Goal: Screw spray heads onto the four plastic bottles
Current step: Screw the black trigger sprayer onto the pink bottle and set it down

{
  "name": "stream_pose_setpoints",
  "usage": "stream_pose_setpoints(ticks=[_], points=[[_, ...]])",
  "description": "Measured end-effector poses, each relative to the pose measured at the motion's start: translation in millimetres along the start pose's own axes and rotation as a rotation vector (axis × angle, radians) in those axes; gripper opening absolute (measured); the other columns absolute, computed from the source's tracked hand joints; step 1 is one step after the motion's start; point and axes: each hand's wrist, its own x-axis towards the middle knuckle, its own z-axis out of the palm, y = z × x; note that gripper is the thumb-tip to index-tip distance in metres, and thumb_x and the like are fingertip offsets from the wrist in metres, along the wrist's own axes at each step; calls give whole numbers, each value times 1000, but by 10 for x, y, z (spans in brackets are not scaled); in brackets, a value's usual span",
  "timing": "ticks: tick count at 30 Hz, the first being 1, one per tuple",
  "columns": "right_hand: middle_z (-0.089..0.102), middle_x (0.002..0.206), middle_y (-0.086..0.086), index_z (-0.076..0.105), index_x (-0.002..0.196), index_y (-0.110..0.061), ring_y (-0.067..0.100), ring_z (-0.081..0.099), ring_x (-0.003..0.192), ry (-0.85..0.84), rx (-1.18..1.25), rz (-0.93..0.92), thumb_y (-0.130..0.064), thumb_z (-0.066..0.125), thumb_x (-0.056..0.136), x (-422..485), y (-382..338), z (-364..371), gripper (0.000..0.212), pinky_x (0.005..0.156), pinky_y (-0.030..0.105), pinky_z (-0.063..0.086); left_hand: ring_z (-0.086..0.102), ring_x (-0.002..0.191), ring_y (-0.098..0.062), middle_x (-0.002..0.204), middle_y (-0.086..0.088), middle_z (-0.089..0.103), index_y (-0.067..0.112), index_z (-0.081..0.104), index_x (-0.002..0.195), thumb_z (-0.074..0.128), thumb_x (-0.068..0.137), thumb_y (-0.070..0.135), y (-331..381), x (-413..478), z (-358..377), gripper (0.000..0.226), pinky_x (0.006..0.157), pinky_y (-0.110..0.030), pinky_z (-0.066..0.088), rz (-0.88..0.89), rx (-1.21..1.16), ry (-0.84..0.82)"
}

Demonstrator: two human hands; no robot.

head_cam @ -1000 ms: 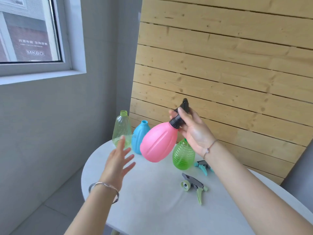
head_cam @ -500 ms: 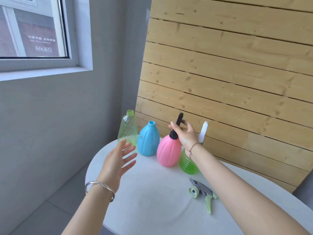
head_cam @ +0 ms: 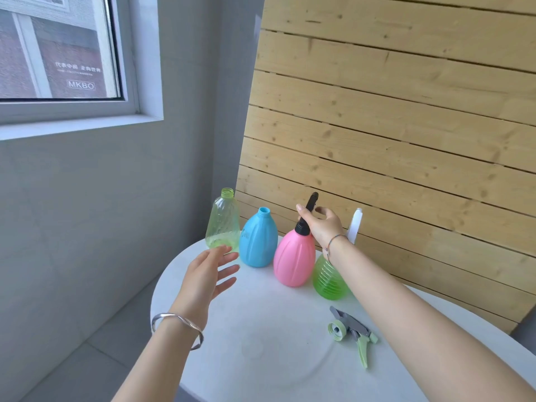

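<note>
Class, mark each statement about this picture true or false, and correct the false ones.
1. The pink bottle stands upright on the table. True.
2. The blue bottle wears a spray head. False: the blue bottle's neck is open.
3. The left hand grips the blue bottle. False: the left hand is open, holding nothing.
4. A loose green head lies on the table. True.
5. The right hand holds the black head on the pink bottle. True.
</note>
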Motion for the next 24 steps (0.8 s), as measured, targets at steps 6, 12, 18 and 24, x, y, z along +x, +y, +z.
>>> stream_pose_setpoints(ticks=[6,12,18,24], points=[[50,129,8,38,131,-13,21,51,106,82,-164,-125,-47,71,75,-183,-120,-57,74,86,27,38,67,96,-23,102,-3,70,16,64,99,51,94,23,42,20,-58,15,75,-33,54,7,-27,15],[47,115,2,52,115,-13,19,53,107,58,-136,-573,-23,72,77,-389,-374,217,44,95,30,43,67,95,-21,102,-1,70,17,64,97,51,94,25,84,38,-158,16,75,-32,54,13,-65,28],[35,147,9,39,138,-12,22,37,135,-222,-379,-359,-28,60,88,-158,-287,727,57,107,27,27,67,94,-21,102,-2,70,16,64,98,50,94,25,105,8,-179,17,76,-32,54,1,-74,13],[46,143,10,44,137,-13,28,47,127,-172,-487,-259,-20,48,94,-44,-90,871,44,89,28,41,68,93,-20,101,-1,70,17,64,98,50,95,27,137,5,-223,18,73,-31,54,5,-86,11]])
